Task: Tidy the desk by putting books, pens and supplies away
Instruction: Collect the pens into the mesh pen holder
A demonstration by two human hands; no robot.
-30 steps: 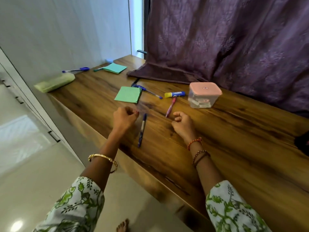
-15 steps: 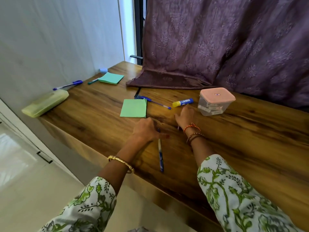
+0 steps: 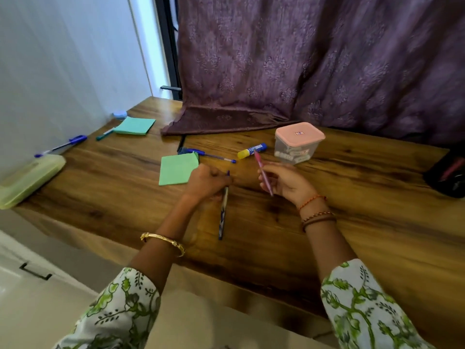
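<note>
We are gripping a blue pen (image 3: 223,210) with our left hand (image 3: 205,181), fingers curled round its upper end while the rest is lying along the wooden desk (image 3: 352,210) towards us. Our right hand (image 3: 284,182) is pinching a pink pen (image 3: 263,172), holding it tilted above the desk. Just beyond are lying a green notepad (image 3: 176,170), another blue pen (image 3: 214,155), a glue stick (image 3: 251,150) and a pink-lidded box (image 3: 298,143).
</note>
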